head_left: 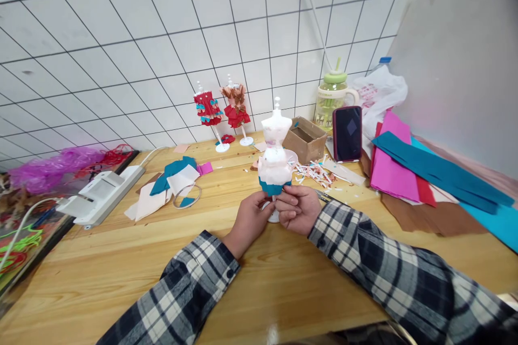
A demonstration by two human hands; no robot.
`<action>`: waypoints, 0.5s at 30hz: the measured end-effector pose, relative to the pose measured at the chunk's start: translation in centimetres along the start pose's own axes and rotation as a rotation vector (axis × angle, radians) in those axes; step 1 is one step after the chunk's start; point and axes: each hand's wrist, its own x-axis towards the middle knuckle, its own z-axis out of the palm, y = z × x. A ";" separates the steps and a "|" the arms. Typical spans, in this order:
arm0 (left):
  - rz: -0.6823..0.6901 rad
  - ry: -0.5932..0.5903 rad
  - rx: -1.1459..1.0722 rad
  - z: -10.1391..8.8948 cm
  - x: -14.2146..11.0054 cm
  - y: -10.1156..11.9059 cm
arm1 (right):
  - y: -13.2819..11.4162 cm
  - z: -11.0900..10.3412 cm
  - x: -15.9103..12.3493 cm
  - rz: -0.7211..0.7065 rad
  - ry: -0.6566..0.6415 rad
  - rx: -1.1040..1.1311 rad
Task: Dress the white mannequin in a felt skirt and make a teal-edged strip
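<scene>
The mannequin (277, 130) stood hip-dressed, bare-shouldered; right hand (300, 209) pinched its teal hem (270, 186) at five o'clock; left hand's (251, 218) grip, I couldn't tell.

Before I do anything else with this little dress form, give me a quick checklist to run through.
1. White dress form upright: ok, it stands between the hands.
2. Base flat on the table: cannot tell, the hands partly hide it.
3. Teal band below the pale pink layer: ok in front; the back is out of sight.
4. Left hand and right hand near the band's lower edge: ok.
5. Spare teal strips in sight: ok, at the right.
6. Dark tool uncovered: not ok, the right sleeve partly hides it.
</scene>
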 end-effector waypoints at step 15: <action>-0.028 0.065 -0.099 -0.2 0.1 1.1 | -0.3 0.5 -0.1 -0.017 -0.045 0.017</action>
